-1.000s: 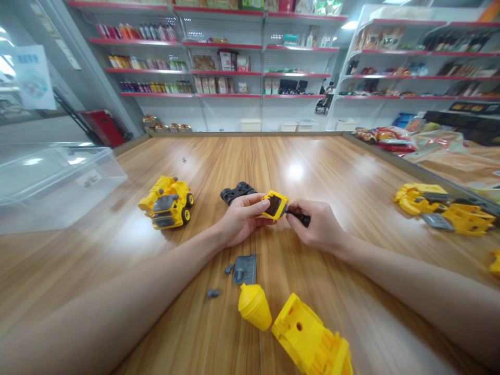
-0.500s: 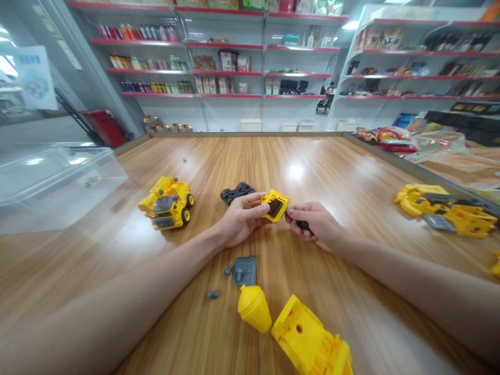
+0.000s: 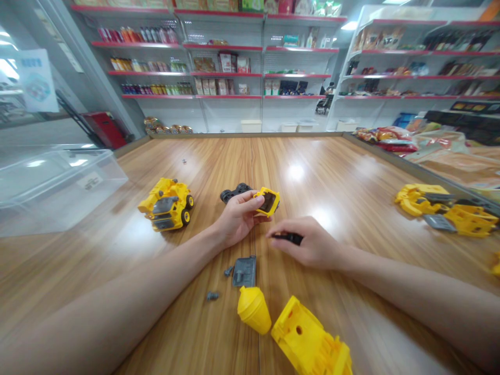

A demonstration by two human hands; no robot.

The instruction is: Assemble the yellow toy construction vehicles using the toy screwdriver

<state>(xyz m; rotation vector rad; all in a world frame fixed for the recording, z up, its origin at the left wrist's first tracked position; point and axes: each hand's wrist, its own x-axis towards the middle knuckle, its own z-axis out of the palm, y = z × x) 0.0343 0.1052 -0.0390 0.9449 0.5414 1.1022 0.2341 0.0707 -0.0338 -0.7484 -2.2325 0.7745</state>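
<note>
My left hand (image 3: 239, 220) holds a yellow toy part with a dark window (image 3: 267, 202), gripping it at its left side. Just behind that hand lies a black plastic toy chassis (image 3: 235, 192). My right hand (image 3: 312, 242) pinches a short black tool (image 3: 288, 238), and its tip is apart from the yellow part. Below my hands lie a grey plate (image 3: 245, 271) and a small grey screw (image 3: 212, 296). Nearer me are a yellow cone (image 3: 253, 310) and a yellow toy body shell (image 3: 308, 338). A yellow toy truck (image 3: 167, 204) stands left of my left hand.
The wooden table (image 3: 312, 172) bears loose yellow and grey toy parts (image 3: 445, 211) at the right. A transparent plastic box (image 3: 58, 187) stands at the left. Red-edged shop shelves (image 3: 222, 73) with packaged goods stand beyond the table.
My right hand has drawn the black tool away from the yellow part, moving down and left. My left hand has shifted the yellow part slightly left and kept hold of it.
</note>
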